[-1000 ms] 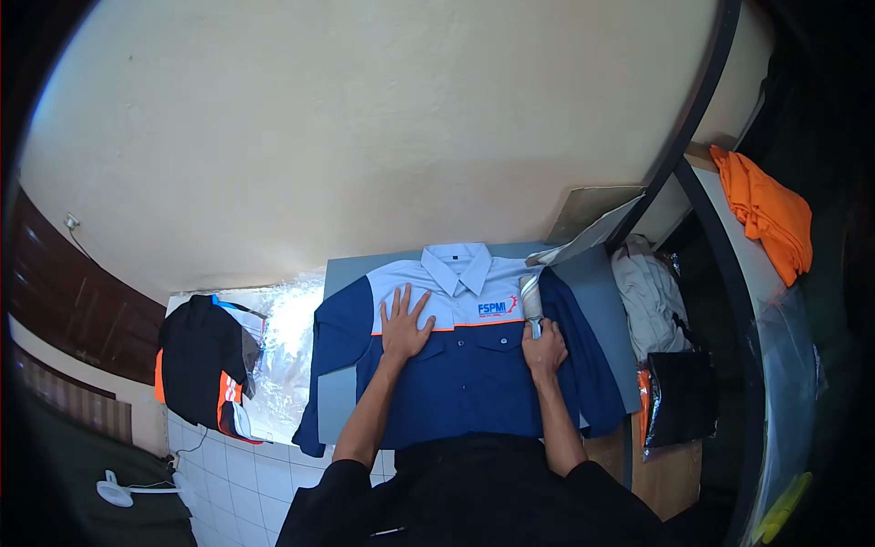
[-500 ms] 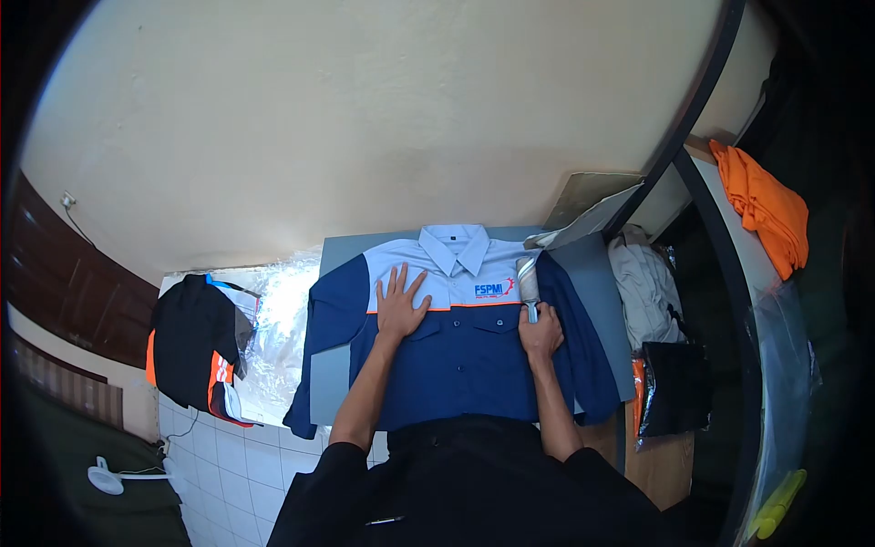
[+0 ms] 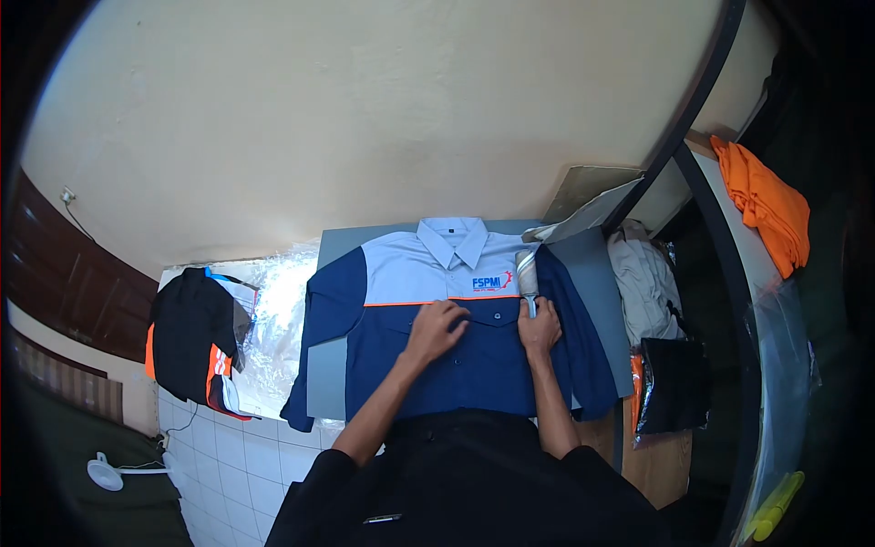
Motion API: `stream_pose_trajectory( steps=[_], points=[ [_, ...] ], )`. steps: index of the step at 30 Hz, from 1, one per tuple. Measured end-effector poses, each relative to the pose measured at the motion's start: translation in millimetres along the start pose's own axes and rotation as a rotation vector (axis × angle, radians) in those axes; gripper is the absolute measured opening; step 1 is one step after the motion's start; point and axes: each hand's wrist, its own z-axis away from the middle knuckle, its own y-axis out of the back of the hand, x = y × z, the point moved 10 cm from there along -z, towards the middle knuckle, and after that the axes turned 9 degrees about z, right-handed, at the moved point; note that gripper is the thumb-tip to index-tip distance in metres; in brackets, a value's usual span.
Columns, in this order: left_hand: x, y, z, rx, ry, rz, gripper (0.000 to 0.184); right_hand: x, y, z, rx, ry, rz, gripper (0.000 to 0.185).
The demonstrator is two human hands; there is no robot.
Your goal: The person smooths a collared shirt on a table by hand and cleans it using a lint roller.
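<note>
A long-sleeved shirt [image 3: 392,269], light grey-blue above and navy below with an orange line across, lies front up on the grey table. It has a printed logo [image 3: 492,283] on the chest. My right hand [image 3: 540,326] is wrapped round the handle of a lint roller [image 3: 527,275], whose head rests on the shirt beside the logo. Over the navy part, near the button line just under the orange line, is my left hand [image 3: 437,331], fingers bent and a little apart, holding nothing.
Left of the table [image 3: 325,365] are clear plastic wrapping [image 3: 280,319] and a black and orange garment [image 3: 191,333]. Cardboard [image 3: 588,202] leans at the back right. Light grey cloth [image 3: 643,283], a black packed garment [image 3: 673,387] and orange cloth [image 3: 761,205] are at the right.
My left hand has left the light upper chest, moving right and down to the navy part, and its fingers have bent. My right hand still holds the roller beside the logo.
</note>
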Motion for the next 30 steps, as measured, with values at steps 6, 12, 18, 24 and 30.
stream_pose_trajectory(
  steps=[6, 12, 18, 24, 30],
  points=[
    [40.4, -48.3, -9.9, 0.014, -0.115, -0.089, 0.028, 0.0, 5.6, 1.6, 0.037, 0.004, -0.013, 0.033],
    [39.7, -65.0, -10.2, -0.085, -0.093, -0.109, 0.035, 1.1, 4.1, 1.6, 0.041, -0.002, -0.009, 0.032],
    [40.9, -65.5, 5.6, -0.11, -0.062, -0.136, 0.046, 0.3, 1.6, 0.7, 0.029, 0.001, -0.025, 0.033],
    [35.1, -70.7, 11.8, -0.079, -0.047, -0.1, 0.047, 2.5, 3.1, 1.1, 0.032, -0.01, -0.029, 0.032],
    [-9.1, -49.3, 6.2, -0.01, 0.109, 0.467, 0.038, 1.9, 4.2, 0.4, 0.04, -0.003, -0.038, 0.031]
  ],
)
